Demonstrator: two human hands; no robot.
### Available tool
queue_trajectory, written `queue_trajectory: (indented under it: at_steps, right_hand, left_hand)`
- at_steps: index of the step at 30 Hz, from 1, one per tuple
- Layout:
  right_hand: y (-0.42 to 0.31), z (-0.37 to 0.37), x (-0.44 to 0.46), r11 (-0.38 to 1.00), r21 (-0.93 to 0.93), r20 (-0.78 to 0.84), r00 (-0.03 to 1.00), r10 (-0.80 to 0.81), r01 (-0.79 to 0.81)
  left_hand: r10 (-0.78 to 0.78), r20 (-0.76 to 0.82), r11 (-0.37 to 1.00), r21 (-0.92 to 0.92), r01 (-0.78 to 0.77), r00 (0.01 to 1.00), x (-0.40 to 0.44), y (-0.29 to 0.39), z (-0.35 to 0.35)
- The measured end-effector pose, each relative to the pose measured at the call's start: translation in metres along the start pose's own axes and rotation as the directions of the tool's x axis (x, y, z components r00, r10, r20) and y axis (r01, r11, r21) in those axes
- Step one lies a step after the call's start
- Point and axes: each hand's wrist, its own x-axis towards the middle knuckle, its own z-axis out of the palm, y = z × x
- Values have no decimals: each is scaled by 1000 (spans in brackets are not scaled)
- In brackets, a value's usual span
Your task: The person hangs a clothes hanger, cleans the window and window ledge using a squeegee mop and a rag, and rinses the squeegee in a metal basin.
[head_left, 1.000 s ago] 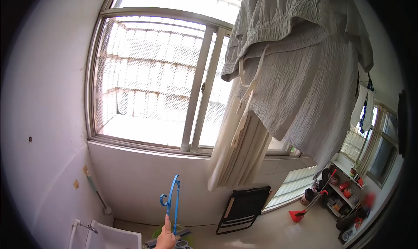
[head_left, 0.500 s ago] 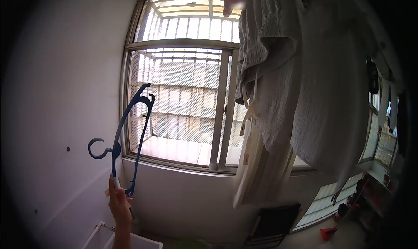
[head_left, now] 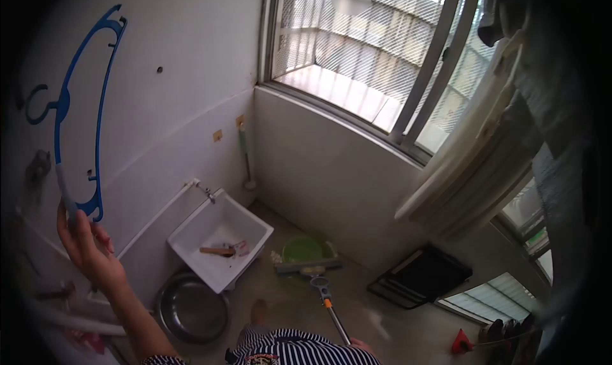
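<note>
My left hand [head_left: 91, 250] is raised at the left, its fingers closed around the lower end of a blue plastic clothes hanger [head_left: 64, 103]. The hanger stands on end, its hook facing the wall at the left. Low in the view, by the striped shirt, part of my right hand [head_left: 363, 346] shows against the metal pole of a mop [head_left: 336, 320]; its fingers seem wrapped on the pole, though most of them are hidden. The wide mop head [head_left: 309, 267] is on the floor in front of a green basin [head_left: 306, 249].
A white sink [head_left: 191, 228] with a brown-handled brush [head_left: 217, 251] in it juts from the left wall. Below it lies a metal basin [head_left: 193, 307]. Pale clothes [head_left: 472, 154] hang at the right by the barred window [head_left: 357, 52]. A folded black chair [head_left: 421, 276] leans at the wall.
The view has tilted down, bringing the sink, basins and mop into sight. The hanger remains in my left hand. My right hand has come down from the hanging clothes to the mop pole.
</note>
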Motion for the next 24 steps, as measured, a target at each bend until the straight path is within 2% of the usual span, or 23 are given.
queue_trajectory:
  at_steps: [1, 2, 3, 4, 6, 7, 8, 11, 13, 14, 19, 21, 22, 23, 24]
  right_hand:
    - [2, -5, -6, 991, -107, 9, 997, -77, 77]
    - [-13, -7, -24, 996, -81, 3, 999, -49, 49]
    - [-20, -15, -26, 998, -34, 173, 984, -54, 60]
    - [-45, -19, -6, 995, -30, 215, 973, -89, 98]
    - [-84, 2, 33, 981, -77, 297, 943, -148, 178]
    - [-96, 11, 46, 971, -89, 348, 920, -178, 222]
    - [-116, 40, 53, 966, -109, 355, 917, -184, 236]
    - [-147, 79, 61, 942, -116, 459, 858, -230, 314]
    - [-174, 106, 73, 928, -121, 521, 818, -243, 353]
    - [-188, 121, 77, 920, -131, 544, 803, -244, 369]
    - [-217, 172, 58, 890, -128, 622, 734, -272, 438]
    - [-226, 186, 53, 880, -128, 644, 713, -278, 458]
    - [-230, 192, 50, 874, -128, 653, 703, -281, 469]
    - [-233, 197, 48, 871, -125, 661, 695, -284, 475]
    - [-236, 200, 46, 868, -126, 667, 689, -284, 480]
  left_hand:
    - [11, -57, 999, 40, -9, 998, -3, 5, -16]
    - [6, -76, 999, 44, -3, 997, -6, 15, -36]
    - [31, -121, 998, 51, -25, 992, -10, 33, -39]
    - [99, -117, 988, 126, -84, 988, -10, 41, -55]
    - [204, -109, 959, 220, -176, 973, -1, 68, -81]
    - [253, -111, 944, 248, -219, 961, -9, 104, -87]
    - [283, -117, 934, 259, -245, 952, 14, 81, -94]
    - [430, -111, 881, 269, -390, 896, 36, 141, -105]
    - [631, -106, 719, 451, -529, 768, 52, 151, -99]
    - [679, -83, 662, 500, -558, 730, 57, 155, -88]
    - [748, -37, 564, 562, -605, 663, 93, 243, -105]
    - [808, -36, 422, 731, -536, 588, 107, 281, -90]
    - [860, 39, 300, 768, -566, 509, 123, 300, -93]
    - [872, 42, 287, 764, -578, 488, 141, 321, -96]
    - [921, 142, 87, 833, -547, 362, 159, 343, -98]
